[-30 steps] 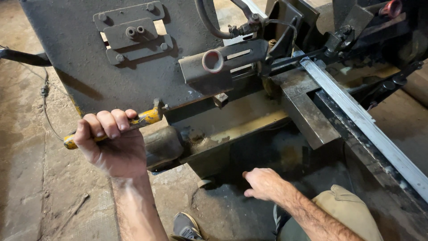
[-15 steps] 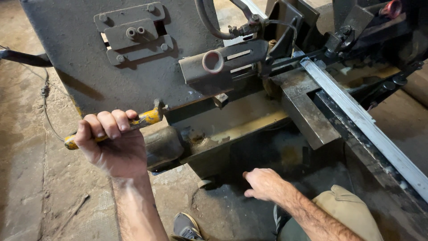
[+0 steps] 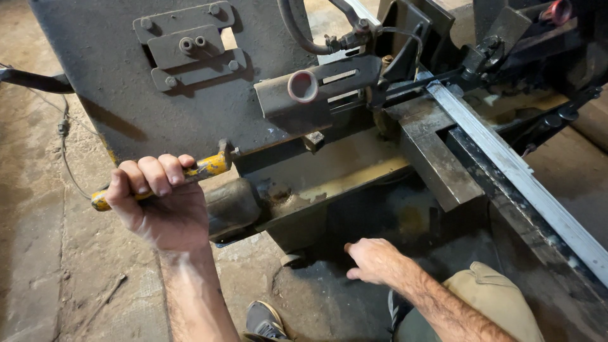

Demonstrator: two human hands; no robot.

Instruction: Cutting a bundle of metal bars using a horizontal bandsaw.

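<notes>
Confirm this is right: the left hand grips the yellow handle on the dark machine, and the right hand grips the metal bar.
Not quite. The left hand does grip the yellow handle, but the head view shows the right hand empty, hanging low, apart from the metal bar.

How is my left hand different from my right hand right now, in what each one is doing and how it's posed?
The left hand is closed in a fist around the yellow handle on the dark grey machine; the right hand grips nothing, fingers loosely curled. The left hand is raised at the machine's side, while the right hand sits lower, by the knee in tan trousers. Both are bare.
</notes>
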